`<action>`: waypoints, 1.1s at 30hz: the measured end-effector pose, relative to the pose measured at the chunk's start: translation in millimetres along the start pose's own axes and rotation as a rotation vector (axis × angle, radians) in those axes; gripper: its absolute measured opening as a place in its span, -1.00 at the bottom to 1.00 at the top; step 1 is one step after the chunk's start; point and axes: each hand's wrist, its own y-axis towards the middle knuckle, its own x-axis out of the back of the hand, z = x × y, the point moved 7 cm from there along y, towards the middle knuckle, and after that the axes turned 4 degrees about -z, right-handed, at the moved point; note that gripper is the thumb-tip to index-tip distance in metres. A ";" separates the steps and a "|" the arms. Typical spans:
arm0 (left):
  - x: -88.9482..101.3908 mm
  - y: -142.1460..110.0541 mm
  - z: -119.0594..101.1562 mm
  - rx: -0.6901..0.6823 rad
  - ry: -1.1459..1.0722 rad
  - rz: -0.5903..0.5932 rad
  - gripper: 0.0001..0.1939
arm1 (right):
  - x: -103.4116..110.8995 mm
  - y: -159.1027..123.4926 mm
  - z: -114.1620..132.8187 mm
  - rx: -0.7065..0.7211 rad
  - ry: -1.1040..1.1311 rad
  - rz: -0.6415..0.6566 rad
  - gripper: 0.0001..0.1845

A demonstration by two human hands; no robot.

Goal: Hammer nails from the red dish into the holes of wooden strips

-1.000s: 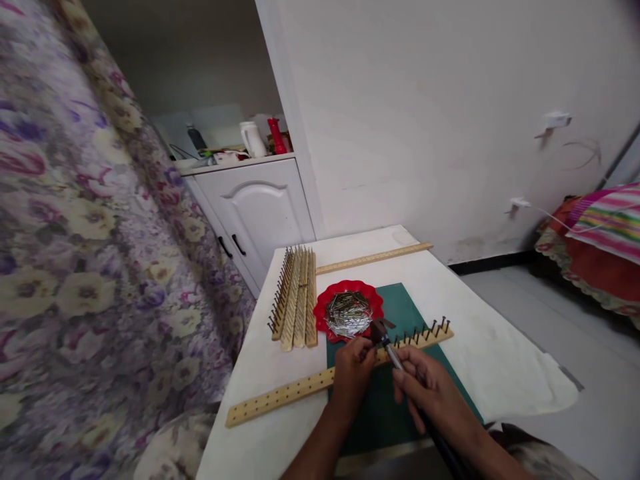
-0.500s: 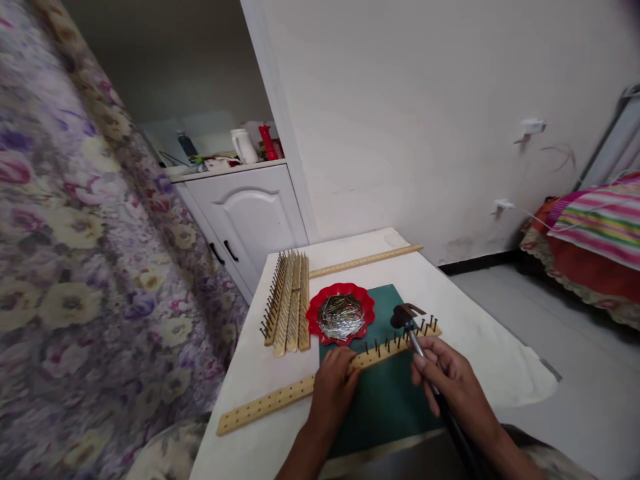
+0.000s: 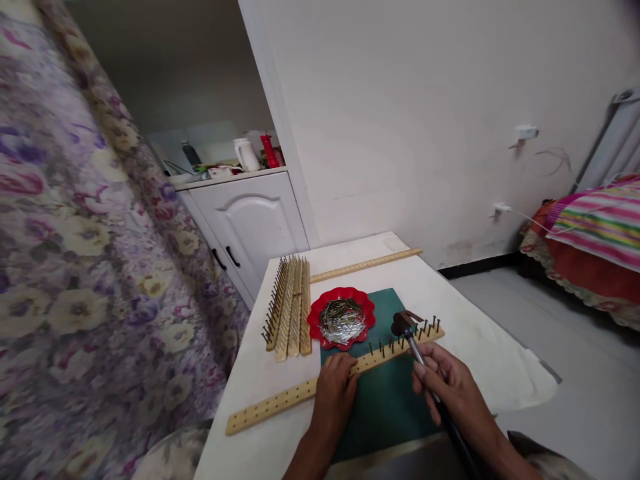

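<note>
My left hand [image 3: 336,383] is closed over a pale wooden strip [image 3: 273,405], pressing it against the green mat [image 3: 375,417]. The strip slants across the table, with rows of holes on its left part and dark nails [image 3: 391,344] standing upright along its right part. In my right hand [image 3: 453,383] is a claw hammer [image 3: 416,350], gripped by its shaft. Its head is over the strip's nails; whether it touches one I cannot tell. Just beyond my left hand sits a red scalloped bowl [image 3: 314,333] full of loose nails [image 3: 342,321].
At the white table's [image 3: 480,373] left back lie several nail-studded strips [image 3: 290,310] side by side, points or heads upward. Another strip [image 3: 367,264] lies along the back. A floral curtain [image 3: 75,267] hangs left; a white cabinet [image 3: 255,223] stands behind.
The view has tilted up slightly, so everything sits a little lower. The held strip appears shifted slightly right; both hands keep their grips, and the hammer stays over the nails.
</note>
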 end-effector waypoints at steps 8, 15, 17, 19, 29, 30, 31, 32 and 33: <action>35.4 42.2 4.6 -0.030 0.025 -0.098 -0.82 | 1.0 2.6 2.1 -0.009 0.012 -0.008 -0.79; 24.3 122.5 42.6 0.000 0.411 0.043 -0.79 | -5.6 3.0 -2.3 -0.039 0.020 0.017 -0.76; 17.4 136.1 50.5 0.038 0.492 0.079 -0.79 | -6.1 3.9 -3.8 -0.045 0.016 0.020 -0.76; 10.8 144.6 55.9 0.069 0.526 0.093 -0.80 | -6.7 4.8 -4.6 -0.051 0.014 0.024 -0.76; -4.3 150.2 75.0 0.155 0.594 0.131 -0.74 | -9.9 6.4 -2.0 -0.081 0.056 0.016 -0.72; -4.1 150.3 75.3 0.153 0.587 0.129 -0.74 | -9.9 6.5 -1.8 -0.083 0.057 0.014 -0.72; -3.8 150.6 75.1 0.151 0.578 0.128 -0.75 | -9.8 6.6 -1.7 -0.085 0.057 0.012 -0.72; -3.3 151.0 74.6 0.148 0.568 0.126 -0.76 | -10.0 6.6 -1.6 -0.087 0.056 0.013 -0.71; -2.3 151.3 73.6 0.144 0.556 0.122 -0.77 | -10.1 6.5 -1.6 -0.088 0.055 0.014 -0.71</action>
